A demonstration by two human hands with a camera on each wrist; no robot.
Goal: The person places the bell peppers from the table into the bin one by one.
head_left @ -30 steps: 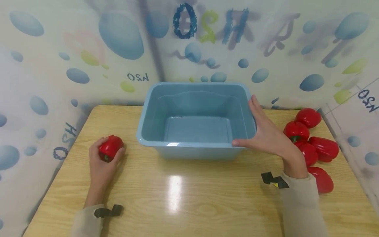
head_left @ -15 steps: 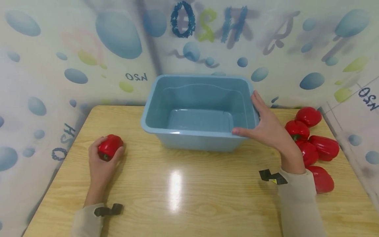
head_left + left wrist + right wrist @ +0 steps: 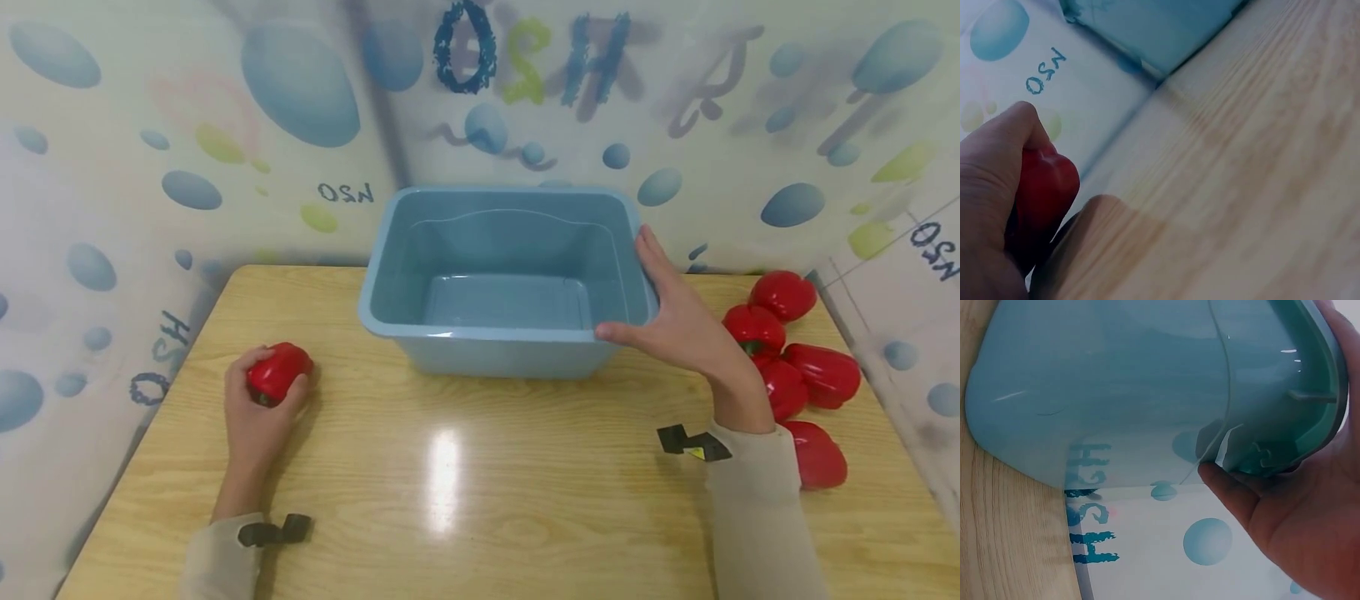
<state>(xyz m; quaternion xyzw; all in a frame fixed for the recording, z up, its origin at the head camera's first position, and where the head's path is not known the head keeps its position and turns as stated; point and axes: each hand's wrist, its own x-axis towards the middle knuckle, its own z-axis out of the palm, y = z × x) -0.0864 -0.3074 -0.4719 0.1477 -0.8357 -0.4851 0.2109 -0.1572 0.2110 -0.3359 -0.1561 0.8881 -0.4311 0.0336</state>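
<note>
On the left of the table, my left hand (image 3: 257, 417) holds a red bell pepper (image 3: 279, 372), fingers on its far left side and thumb on its right. The pepper's green stem end faces me, and the left wrist view shows part of the pepper (image 3: 1047, 187) beyond the thumb. A light blue plastic basin (image 3: 495, 354) stands against the back wall with nothing inside. My right hand (image 3: 686, 329) grips its front right corner, thumb on the front rim and fingers along the right side. Seen from the right wrist, the hand (image 3: 1310, 519) reaches under the rim.
Several red bell peppers (image 3: 821, 375) lie in a group at the table's right edge, partly behind the right forearm. A patterned wall (image 3: 480, 142) borders the wooden table (image 3: 375, 500) at the back and sides.
My right hand has shifted the basin back toward the wall and slightly right, mostly in the first half second. The left hand and its bell pepper stay almost in place.
</note>
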